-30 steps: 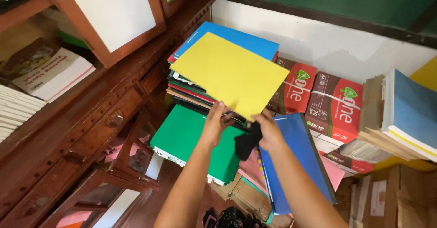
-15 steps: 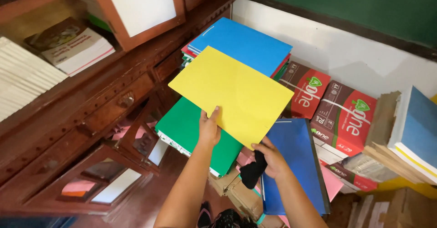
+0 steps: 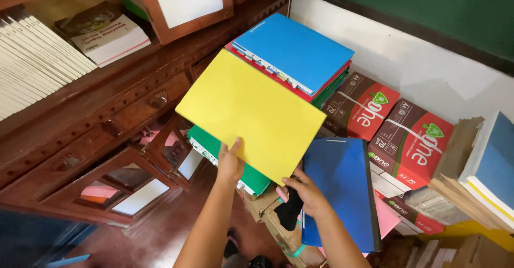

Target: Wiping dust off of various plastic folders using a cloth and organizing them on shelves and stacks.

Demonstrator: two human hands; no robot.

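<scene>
folder point(image 3: 250, 114), yellow, fills the middle of the frame, tilted with one corner toward the upper left. i see my left hand point(image 3: 230, 163) pinching its lower edge, thumb on top and the other fingers under the sheet, out of sight. my right hand point(image 3: 306, 193) sits just right of that at the folder's lowest corner, fingers curled and pressed together; its fingertips touch the corner, and a dark cloth point(image 3: 289, 210) hangs from the palm. i cannot tell how firmly it grips the cloth.

under the yellow folder, lower centre, a green folder point(image 3: 247, 176) shows at its edge. to the lower right lies a dark blue folder point(image 3: 342, 193), just beside my right hand. above centre, a stack point(image 3: 292, 51) of folders with a light blue one on top touches the yellow folder's upper edge. red paper boxes point(image 3: 391, 123) line the right side against the white wall. a wooden cabinet point(image 3: 91, 123) takes the left of the frame, with white books point(image 3: 32, 64) on its shelf at the upper left and an open glass door point(image 3: 118, 185) at the lower left.
</scene>
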